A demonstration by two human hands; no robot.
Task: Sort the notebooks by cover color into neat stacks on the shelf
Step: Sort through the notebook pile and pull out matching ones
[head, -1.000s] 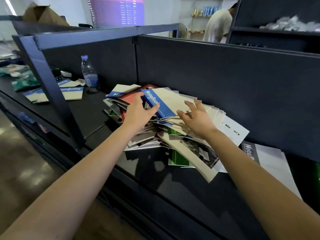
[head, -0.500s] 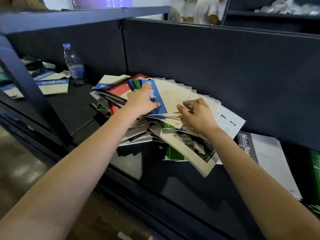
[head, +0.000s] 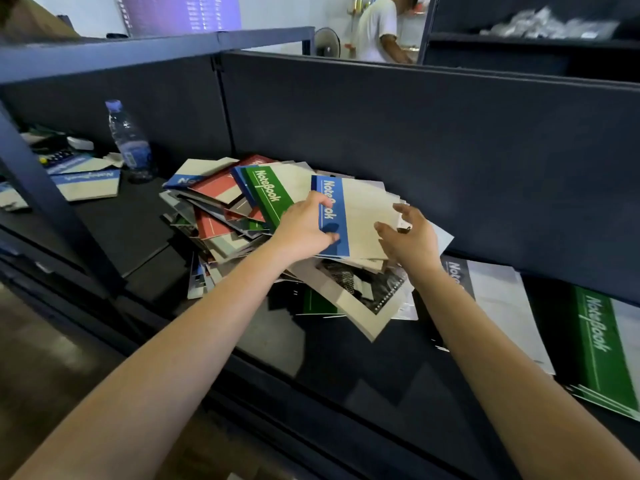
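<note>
Left hand [head: 304, 226] grips the blue notebook [head: 363, 216] above the pile [head: 221, 216], right hand [head: 412, 240] spread just beside it.

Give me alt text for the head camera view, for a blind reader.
A person's left hand grips a blue-spined notebook above a messy pile of notebooks on a dark shelf; the right hand is open at its other edge. Green notebooks lie at right, a water bottle at left.

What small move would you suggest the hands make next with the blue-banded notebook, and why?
Probably lift the blue-banded notebook clear and carry it left. The left hand pinches its spine atop the mixed pile, the right hand is open beside it, and matching blue notebooks lie near the water bottle.
</note>
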